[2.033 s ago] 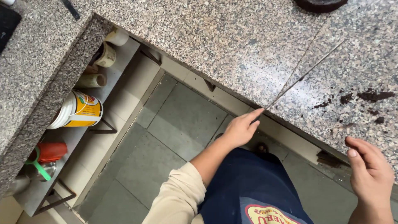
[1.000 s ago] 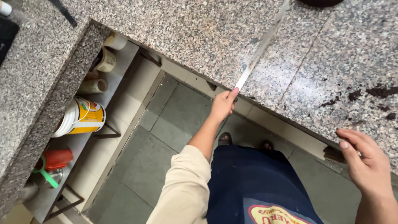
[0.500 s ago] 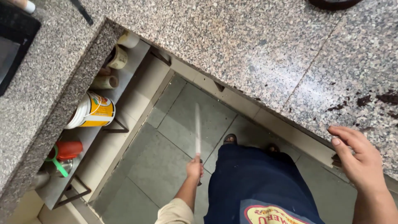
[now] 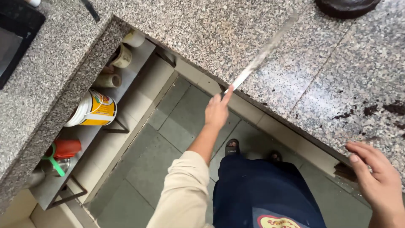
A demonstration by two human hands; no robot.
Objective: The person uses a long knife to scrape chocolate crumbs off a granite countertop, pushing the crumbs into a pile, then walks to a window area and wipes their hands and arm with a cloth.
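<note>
The speckled grey granite counter (image 4: 236, 38) filled the top and right of the view, bent in an L, with dark brown smears (image 4: 382, 110) on its right part. Below it lay a floor of grey-green tiles (image 4: 164, 143). The person's dark blue apron (image 4: 261, 194) hung at the bottom, with a round red-and-yellow emblem at its lower edge, and 2 dark sandals (image 4: 231, 147) showed under it.

The left arm, in a beige sleeve (image 4: 185, 190), reached up and forward from the bottom middle. The left hand (image 4: 217, 110) was closed around the handle end of a long thin metal blade (image 4: 261, 52), its forefinger laid along it; the blade slanted up and to the right over the counter, blurred along its length. The right hand (image 4: 375, 177) rested at the counter's front edge at lower right, fingers spread loosely and holding nothing.

Under the left run of counter, a low shelf (image 4: 84, 147) held a white bucket with a yellow and orange label (image 4: 95, 110) on its side, 3 pale round containers (image 4: 120, 57) behind it, and a red pot (image 4: 67, 147) with a green tool (image 4: 54, 162) near the front. A dark flat tray (image 4: 17, 36) sat on the counter at upper left, and a dark round vessel (image 4: 346, 6) at the top right edge.
</note>
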